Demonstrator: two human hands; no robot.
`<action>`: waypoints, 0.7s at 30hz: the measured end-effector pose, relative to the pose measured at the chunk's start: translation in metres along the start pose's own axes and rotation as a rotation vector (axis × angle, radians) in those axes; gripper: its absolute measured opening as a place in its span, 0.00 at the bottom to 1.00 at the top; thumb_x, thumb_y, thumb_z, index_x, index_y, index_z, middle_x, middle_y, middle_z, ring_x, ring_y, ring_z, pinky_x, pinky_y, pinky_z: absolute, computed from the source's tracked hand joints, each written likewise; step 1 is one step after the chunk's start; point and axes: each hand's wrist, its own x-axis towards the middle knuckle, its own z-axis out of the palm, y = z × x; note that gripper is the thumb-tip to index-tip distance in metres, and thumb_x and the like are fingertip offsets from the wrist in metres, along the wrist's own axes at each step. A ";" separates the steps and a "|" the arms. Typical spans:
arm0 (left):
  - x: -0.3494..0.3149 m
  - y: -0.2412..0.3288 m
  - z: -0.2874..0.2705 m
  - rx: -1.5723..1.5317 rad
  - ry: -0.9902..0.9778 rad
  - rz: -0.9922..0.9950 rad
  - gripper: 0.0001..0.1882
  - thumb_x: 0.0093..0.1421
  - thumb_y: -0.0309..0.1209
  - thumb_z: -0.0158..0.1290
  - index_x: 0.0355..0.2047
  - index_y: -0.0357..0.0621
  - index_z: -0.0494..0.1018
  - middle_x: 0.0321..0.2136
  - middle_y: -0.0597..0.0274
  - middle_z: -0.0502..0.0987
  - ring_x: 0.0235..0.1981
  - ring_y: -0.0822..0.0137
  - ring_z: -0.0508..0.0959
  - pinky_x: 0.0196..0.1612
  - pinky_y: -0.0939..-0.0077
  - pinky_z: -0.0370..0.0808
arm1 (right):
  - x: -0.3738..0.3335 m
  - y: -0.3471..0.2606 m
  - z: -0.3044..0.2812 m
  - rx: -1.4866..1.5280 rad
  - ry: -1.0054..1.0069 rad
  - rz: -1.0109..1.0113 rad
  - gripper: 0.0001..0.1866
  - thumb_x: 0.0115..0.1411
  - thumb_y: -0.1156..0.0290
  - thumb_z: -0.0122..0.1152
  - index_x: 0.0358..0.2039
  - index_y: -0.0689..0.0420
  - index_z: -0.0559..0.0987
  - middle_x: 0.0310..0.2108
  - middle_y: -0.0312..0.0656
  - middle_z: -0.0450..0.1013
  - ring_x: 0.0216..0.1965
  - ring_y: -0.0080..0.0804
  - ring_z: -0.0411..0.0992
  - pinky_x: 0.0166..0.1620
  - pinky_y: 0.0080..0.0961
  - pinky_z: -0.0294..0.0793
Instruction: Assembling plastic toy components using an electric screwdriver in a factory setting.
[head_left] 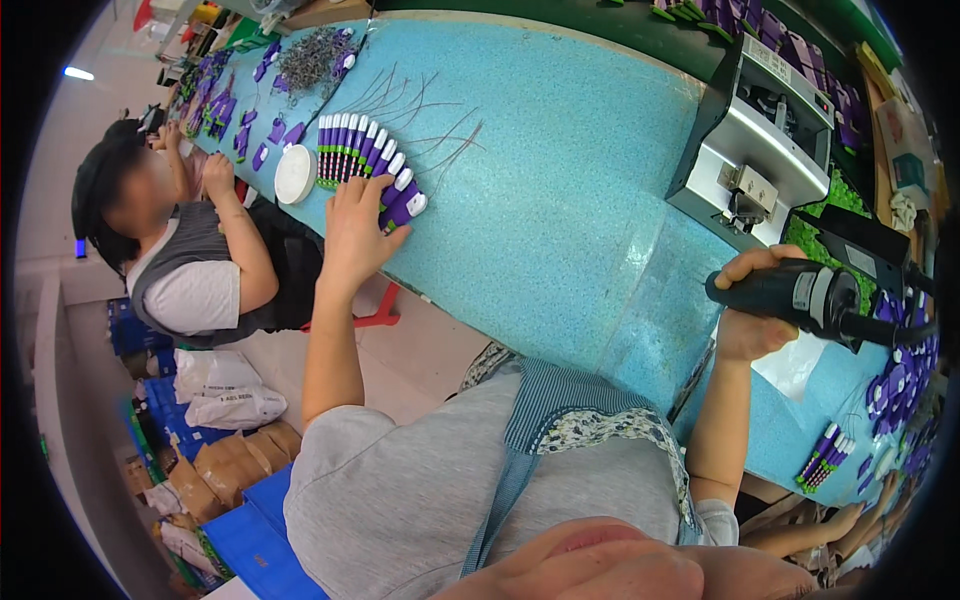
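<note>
Blue tabletop (540, 180) bears fanned purple, white-tipped pieces (376, 150), left fingers (376, 186) spread against them, right fingers (745, 265) gripping a black tool (775, 290).

Devices (374, 150) on table (530, 180), right of a probable tub (294, 174)

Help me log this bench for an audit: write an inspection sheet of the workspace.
Surface: light-blue speckled tabletop.
Job's things: fanned row of flat purple-and-green pieces with white ends; black cylindrical handheld tool.
Clutter: tangled grey pile, white round dish, loose purple pieces.
Left grip: bare hand, fingers spread over the row's right end; whether it pinches a piece cannot be told.
Right grip: bare hand, closed around the tool.
Cables: thin brownish wires spread beyond the row; thick black cord at the tool's rear.
Surroundings: boxy silver-and-black machine at right; co-worker in grey vest at left.
</note>
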 end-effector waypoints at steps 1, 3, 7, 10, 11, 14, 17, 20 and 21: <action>-0.004 0.001 0.008 -0.016 0.024 0.004 0.32 0.38 0.27 0.64 0.46 0.42 0.68 0.34 0.55 0.68 0.40 0.53 0.69 0.43 0.61 0.65 | -0.001 -0.001 -0.001 -0.033 -0.007 -0.003 0.48 0.44 0.25 0.52 0.46 0.60 0.65 0.22 0.43 0.69 0.21 0.28 0.66 0.26 0.19 0.65; -0.008 0.000 0.035 -0.020 0.197 0.013 0.28 0.39 0.24 0.60 0.45 0.38 0.68 0.35 0.53 0.68 0.39 0.53 0.69 0.43 0.61 0.66 | -0.001 -0.002 -0.003 -0.045 -0.019 -0.006 0.49 0.44 0.24 0.52 0.47 0.60 0.64 0.23 0.44 0.69 0.22 0.28 0.67 0.27 0.20 0.67; -0.002 0.035 0.052 -0.083 0.372 0.035 0.24 0.40 0.26 0.60 0.40 0.34 0.68 0.36 0.48 0.67 0.39 0.49 0.67 0.43 0.59 0.67 | -0.002 -0.001 -0.003 -0.053 -0.018 -0.026 0.49 0.45 0.24 0.51 0.47 0.60 0.64 0.23 0.44 0.70 0.22 0.28 0.67 0.28 0.21 0.68; 0.003 0.076 0.058 -0.279 0.356 0.048 0.25 0.43 0.30 0.64 0.37 0.32 0.65 0.39 0.45 0.66 0.41 0.47 0.67 0.45 0.58 0.67 | -0.002 -0.001 -0.003 -0.060 -0.027 -0.022 0.49 0.45 0.24 0.51 0.47 0.60 0.64 0.24 0.44 0.70 0.22 0.29 0.67 0.29 0.22 0.68; 0.004 0.089 0.057 -0.344 0.298 0.038 0.27 0.43 0.32 0.66 0.38 0.32 0.65 0.39 0.45 0.66 0.42 0.47 0.67 0.45 0.58 0.67 | -0.002 -0.001 -0.003 -0.059 -0.030 -0.017 0.48 0.46 0.25 0.51 0.47 0.60 0.64 0.24 0.44 0.70 0.22 0.29 0.68 0.29 0.22 0.68; 0.011 0.106 0.050 -0.443 0.189 0.056 0.32 0.43 0.38 0.68 0.40 0.31 0.63 0.39 0.44 0.67 0.42 0.49 0.69 0.43 0.61 0.69 | -0.002 -0.001 -0.001 -0.053 -0.033 -0.008 0.49 0.45 0.24 0.50 0.48 0.60 0.65 0.23 0.44 0.70 0.22 0.29 0.68 0.29 0.22 0.67; 0.026 0.109 0.044 -0.539 -0.058 -0.154 0.34 0.44 0.37 0.67 0.43 0.29 0.63 0.37 0.45 0.70 0.34 0.55 0.72 0.40 0.64 0.72 | -0.002 -0.002 -0.003 -0.048 -0.042 -0.023 0.49 0.46 0.24 0.49 0.48 0.61 0.65 0.23 0.45 0.71 0.22 0.29 0.68 0.28 0.22 0.68; 0.033 0.106 0.047 -0.551 -0.051 -0.099 0.35 0.43 0.35 0.67 0.47 0.29 0.63 0.37 0.46 0.71 0.33 0.57 0.73 0.38 0.66 0.73 | -0.001 -0.002 -0.005 -0.021 -0.056 -0.017 0.49 0.47 0.24 0.49 0.48 0.61 0.65 0.23 0.45 0.71 0.21 0.29 0.69 0.28 0.23 0.69; 0.033 0.106 0.045 -0.551 -0.057 -0.097 0.35 0.43 0.35 0.67 0.47 0.29 0.63 0.37 0.46 0.71 0.33 0.57 0.73 0.38 0.66 0.73 | -0.001 -0.002 -0.006 -0.010 -0.061 -0.006 0.48 0.47 0.24 0.49 0.47 0.61 0.66 0.24 0.46 0.71 0.21 0.29 0.69 0.28 0.23 0.70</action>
